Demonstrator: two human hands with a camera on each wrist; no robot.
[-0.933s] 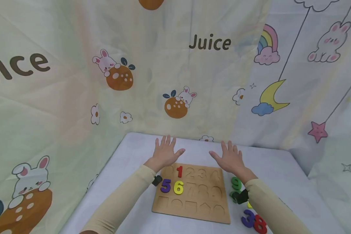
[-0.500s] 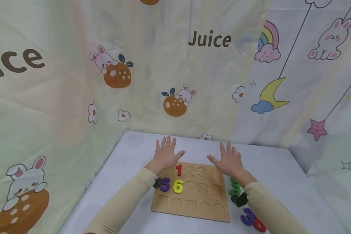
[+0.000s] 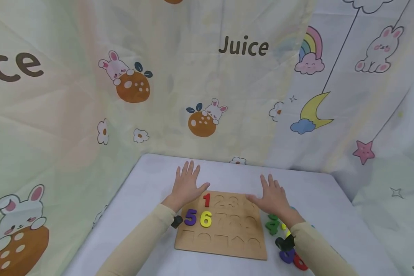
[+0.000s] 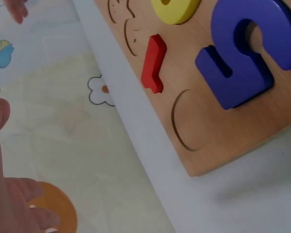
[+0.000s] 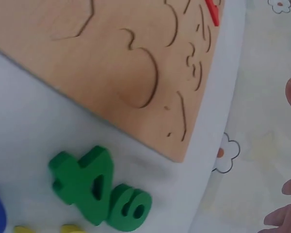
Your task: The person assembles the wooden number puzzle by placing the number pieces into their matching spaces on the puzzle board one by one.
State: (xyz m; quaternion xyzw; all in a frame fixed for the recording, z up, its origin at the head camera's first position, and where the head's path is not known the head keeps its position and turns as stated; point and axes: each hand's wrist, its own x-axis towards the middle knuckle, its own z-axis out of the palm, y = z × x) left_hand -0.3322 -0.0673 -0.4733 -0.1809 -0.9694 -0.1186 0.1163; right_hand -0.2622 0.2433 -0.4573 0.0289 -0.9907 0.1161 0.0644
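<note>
A wooden number board (image 3: 220,252) lies on the table with a red number 1 (image 3: 207,200), a purple number 5 (image 3: 190,217) and a yellow number 6 (image 3: 206,219) in its upper left part. My left hand (image 3: 186,187) is held out with fingers spread, over the board's far left corner. Opposite it, my right hand (image 3: 273,197) reaches past the far right corner, its fingers also apart. Neither hand holds anything. In the right wrist view, a green number 4 (image 5: 82,182) and a green number 9 (image 5: 117,213) lie beside the board.
Right of the board, a purple number 3 (image 3: 287,256) and a red number 8 (image 3: 300,263) lie partly behind the right wrist's black camera (image 3: 285,243). Bits of yellow and blue pieces show around that forearm. A printed curtain (image 3: 172,145) hangs behind the white table (image 3: 227,172).
The hands have spread slightly farther apart, still with straight fingers. The head view has shifted a little to the right. The pieces on the board have stayed in place.
</note>
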